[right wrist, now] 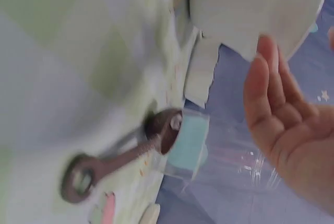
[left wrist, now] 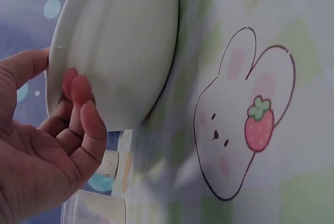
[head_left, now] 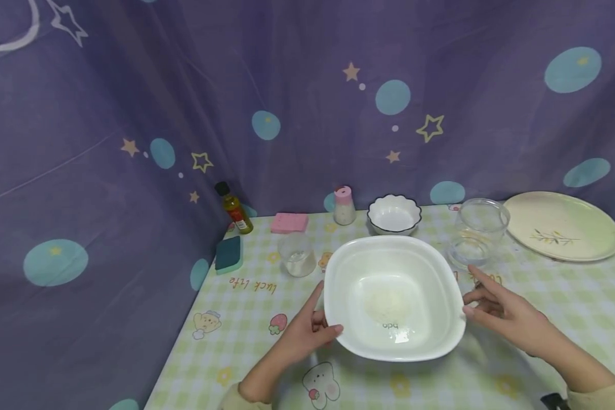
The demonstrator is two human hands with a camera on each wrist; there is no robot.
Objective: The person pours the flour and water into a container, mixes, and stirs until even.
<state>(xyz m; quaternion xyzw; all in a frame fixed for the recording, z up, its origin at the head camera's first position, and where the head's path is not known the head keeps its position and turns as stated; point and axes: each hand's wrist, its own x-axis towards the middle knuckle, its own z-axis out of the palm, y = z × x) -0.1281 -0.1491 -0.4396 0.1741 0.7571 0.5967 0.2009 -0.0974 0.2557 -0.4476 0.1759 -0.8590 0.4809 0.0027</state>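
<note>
A white rounded-square basin (head_left: 394, 341) stands at the middle of the table, a pale patch and dark lettering on its inner floor. My left hand (head_left: 304, 333) grips its left side, the thumb on the rim and the other fingers bent below it, as the left wrist view shows. At the right side, my right hand (head_left: 512, 319) holds the rim, its thumb at the edge, the index finger pointing outward and the rest bent against the outer wall. Close by the right hand lies a brown scoop (right wrist: 128, 162) with a ringed handle.
Behind the basin are a clear cup with white contents (head_left: 297, 259), a pink-capped shaker (head_left: 344, 208), a scalloped bowl (head_left: 394, 216) and a clear container (head_left: 479, 228). An oval plate (head_left: 569, 228) is at right; an oil bottle (head_left: 236, 210), pink sponge (head_left: 289, 222) and green sponge (head_left: 229, 254) at left.
</note>
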